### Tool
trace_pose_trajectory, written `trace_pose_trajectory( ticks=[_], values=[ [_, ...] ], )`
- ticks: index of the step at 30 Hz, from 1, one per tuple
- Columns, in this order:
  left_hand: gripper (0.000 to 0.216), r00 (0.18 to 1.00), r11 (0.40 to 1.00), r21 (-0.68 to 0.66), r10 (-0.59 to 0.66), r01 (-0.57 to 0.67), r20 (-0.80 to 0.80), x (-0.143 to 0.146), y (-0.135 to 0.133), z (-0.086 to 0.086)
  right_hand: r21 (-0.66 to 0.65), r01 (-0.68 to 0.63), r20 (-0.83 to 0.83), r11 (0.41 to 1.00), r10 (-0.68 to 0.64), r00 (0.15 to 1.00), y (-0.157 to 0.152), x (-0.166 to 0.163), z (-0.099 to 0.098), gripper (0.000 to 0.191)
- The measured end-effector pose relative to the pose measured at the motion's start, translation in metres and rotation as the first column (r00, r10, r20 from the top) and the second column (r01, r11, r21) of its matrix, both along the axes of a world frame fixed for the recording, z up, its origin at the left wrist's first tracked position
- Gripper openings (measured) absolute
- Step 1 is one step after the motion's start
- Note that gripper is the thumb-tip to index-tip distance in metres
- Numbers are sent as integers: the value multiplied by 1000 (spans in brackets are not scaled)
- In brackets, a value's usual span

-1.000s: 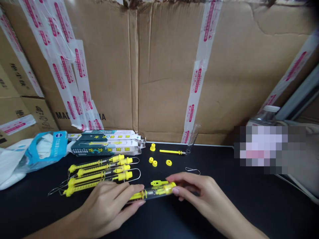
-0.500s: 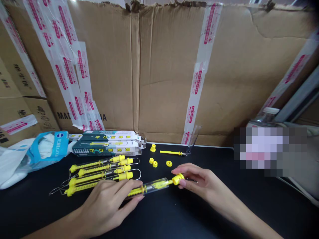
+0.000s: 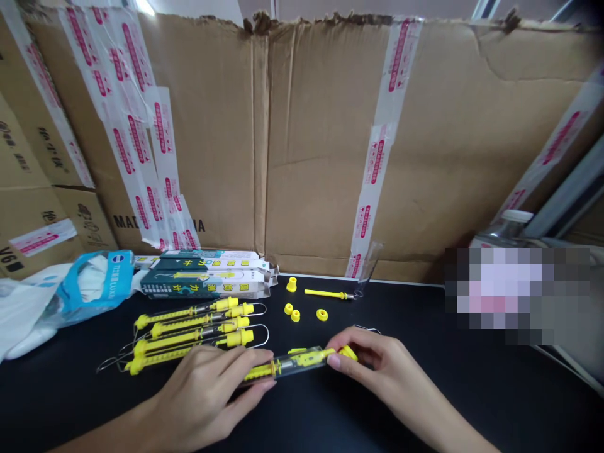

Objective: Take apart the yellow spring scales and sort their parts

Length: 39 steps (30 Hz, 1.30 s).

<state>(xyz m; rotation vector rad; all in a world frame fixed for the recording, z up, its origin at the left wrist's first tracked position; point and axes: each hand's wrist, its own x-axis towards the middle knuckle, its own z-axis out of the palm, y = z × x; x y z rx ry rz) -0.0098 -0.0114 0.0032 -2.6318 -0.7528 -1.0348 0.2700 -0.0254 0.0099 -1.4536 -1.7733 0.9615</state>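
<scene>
My left hand (image 3: 217, 393) is closed around the clear tube of a spring scale (image 3: 302, 360), which lies nearly level just above the black table. Yellow parts and a metal spring show inside the tube. At its right end, the thumb and fingers of my right hand (image 3: 370, 362) pinch the thin yellow end piece. A yellow cap (image 3: 349, 352) shows at these fingers, partly hidden by them. Behind the hand a wire hook (image 3: 368, 328) sticks out. Left of my hands, several spring scales (image 3: 189, 311) with yellow ends and wire hooks lie side by side.
Loose yellow caps (image 3: 295, 316), a yellow ring (image 3: 322, 314) and a yellow rod (image 3: 325, 294) lie farther back. Printed boxes (image 3: 202, 283) and a blue-white tissue pack (image 3: 97, 283) stand at the left rear. A cardboard wall (image 3: 316, 145) closes off the back; a bottle (image 3: 514, 223) stands right.
My right fingers have shifted from the yellow cap to the thin yellow end piece, closer to the tube. The cap now sits farther right and tilted. The view has tipped slightly.
</scene>
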Motion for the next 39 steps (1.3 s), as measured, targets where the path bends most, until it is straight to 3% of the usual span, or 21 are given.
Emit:
trace_pose_trajectory(
  ticks=[5, 7, 10, 20, 32, 39],
  values=[
    [18, 1000, 1000, 8, 0, 0, 18, 0, 0, -1, 103, 40, 22, 994, -42, 999, 6, 21, 14, 36],
    [18, 1000, 1000, 3, 3, -3, 23, 1, 0, -1, 229, 85, 179, 970, -128, 976, 10, 36, 22, 29],
    [19, 1000, 1000, -17, 5, -4, 13, 1, 0, 0, 334, 14, 410, 942, -159, 898, 15, 55, 27, 18],
    [16, 1000, 1000, -9, 22, -23, -8, 1, 2, -4, 268, -128, 569, 955, -50, 821, 17, 67, 3, 14],
    [15, 1000, 999, -44, 13, -14, -13, 1, 4, -4, 330, -129, 562, 935, -85, 823, 10, 46, 2, 19],
    [15, 1000, 999, -42, 19, -20, -25, 1, 4, -4, 280, -137, 588, 950, -57, 807, 11, 44, 0, 22]
  ],
)
